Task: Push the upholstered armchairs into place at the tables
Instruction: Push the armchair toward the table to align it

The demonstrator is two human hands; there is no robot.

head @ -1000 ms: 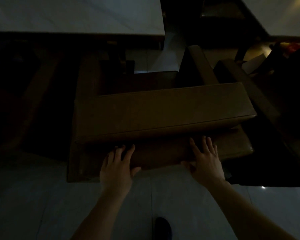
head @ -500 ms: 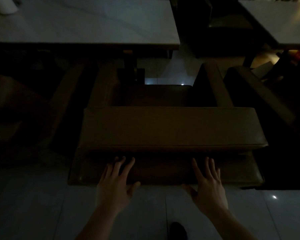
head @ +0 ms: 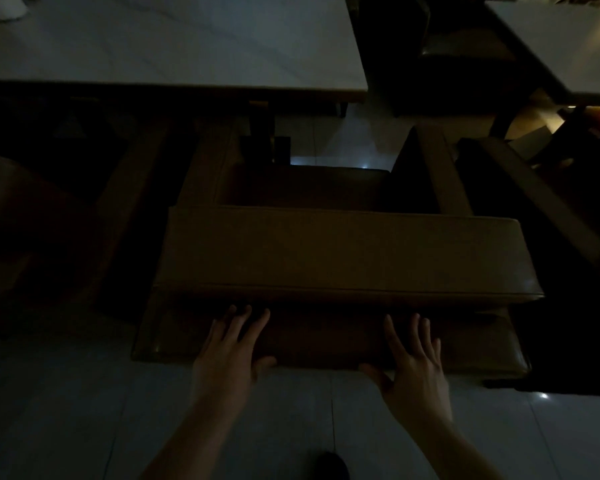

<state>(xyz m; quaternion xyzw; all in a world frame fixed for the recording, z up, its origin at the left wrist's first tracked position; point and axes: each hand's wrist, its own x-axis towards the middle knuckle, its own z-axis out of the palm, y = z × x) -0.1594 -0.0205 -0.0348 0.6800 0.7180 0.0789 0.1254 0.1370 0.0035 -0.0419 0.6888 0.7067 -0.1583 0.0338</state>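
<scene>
Darkness covers most of the room, with only pale surfaces catching light. At far left a second brown armchair [head: 32,216] sits in deep shadow, its shape barely readable. Above it, a long white counter [head: 174,46] spans the upper left, a pale rounded object [head: 2,8] resting on its far left corner; what that object is cannot be told. Below, the tiled floor [head: 66,410] is grey and glossy.

In the centre stands the brown upholstered armchair [head: 340,254], its back toward the camera and its seat facing the white counter, front edge near the counter's dark pedestal. The left hand [head: 227,355] lies flat with fingers spread against the lower back panel, thumb out to the side, gripping nothing. The right hand [head: 413,365] lies likewise flat and spread on the same panel, closed around nothing. A dark shoe tip [head: 331,465] shows between the forearms.

Right of the armchair another dark armchair [head: 534,209] stands just beside it, and a second white counter [head: 568,43] fills the upper right corner, warm light glowing beneath it.
</scene>
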